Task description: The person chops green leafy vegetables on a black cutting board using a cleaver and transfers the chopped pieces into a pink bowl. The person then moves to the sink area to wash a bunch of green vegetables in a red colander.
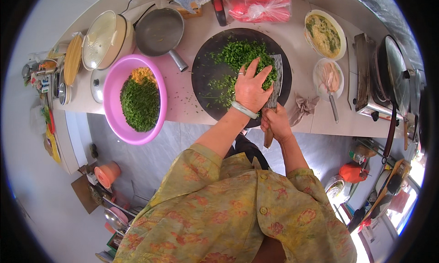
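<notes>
Chopped green herbs (240, 54) lie heaped and scattered on a round dark cutting board (205, 78). My left hand (252, 86), with a ring and a pale bangle, is spread over the right side of the heap, fingers apart, against the greens and beside the blade. A cleaver (275, 81) with a mottled grey blade stands along the board's right part, and my right hand (277, 121) grips its wooden handle near the board's front edge. Left of the board, a pink basin (109, 102) holds finely chopped greens (140, 105) and crumbled yellow food (143, 74).
A grey frying pan (159, 31) and a lidded pot (103, 40) stand at the back left. To the right are a cloth (303, 107), a bowl of yellow-green food (324, 35), a small bowl with a whisk (328, 83) and a gas stove (368, 74).
</notes>
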The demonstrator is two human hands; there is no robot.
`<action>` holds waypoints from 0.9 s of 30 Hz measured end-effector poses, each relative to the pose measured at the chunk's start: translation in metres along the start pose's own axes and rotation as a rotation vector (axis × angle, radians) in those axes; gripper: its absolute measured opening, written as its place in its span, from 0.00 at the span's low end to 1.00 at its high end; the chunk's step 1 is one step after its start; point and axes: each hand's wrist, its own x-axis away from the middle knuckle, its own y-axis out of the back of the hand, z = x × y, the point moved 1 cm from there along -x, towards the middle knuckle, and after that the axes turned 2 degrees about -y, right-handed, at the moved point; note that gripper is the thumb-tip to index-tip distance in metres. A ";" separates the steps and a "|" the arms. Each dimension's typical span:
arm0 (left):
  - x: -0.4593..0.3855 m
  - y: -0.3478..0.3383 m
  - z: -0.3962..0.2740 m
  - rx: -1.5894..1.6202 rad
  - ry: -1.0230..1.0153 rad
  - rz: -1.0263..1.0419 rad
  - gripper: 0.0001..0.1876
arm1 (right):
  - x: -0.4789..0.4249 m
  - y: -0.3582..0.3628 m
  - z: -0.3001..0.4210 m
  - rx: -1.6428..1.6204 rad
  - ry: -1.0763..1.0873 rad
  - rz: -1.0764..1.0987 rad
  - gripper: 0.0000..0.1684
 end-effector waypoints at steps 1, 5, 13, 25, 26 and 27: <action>-0.001 0.001 -0.001 0.005 0.001 0.005 0.23 | 0.000 -0.001 0.001 -0.017 -0.002 -0.007 0.02; -0.002 0.006 -0.006 -0.004 -0.012 0.021 0.24 | 0.004 -0.005 0.005 -0.063 -0.009 -0.015 0.03; -0.002 0.013 -0.015 -0.028 -0.092 0.036 0.25 | 0.011 -0.002 0.004 -0.049 0.030 -0.019 0.01; -0.004 0.024 -0.021 -0.062 -0.159 -0.010 0.26 | 0.016 -0.007 0.001 -0.076 0.086 0.047 0.02; -0.004 0.027 -0.021 -0.059 -0.154 -0.018 0.26 | 0.017 -0.010 0.002 -0.069 0.085 0.045 0.02; -0.004 0.030 -0.023 -0.050 -0.154 -0.027 0.27 | 0.019 -0.011 0.005 -0.061 0.087 0.038 0.02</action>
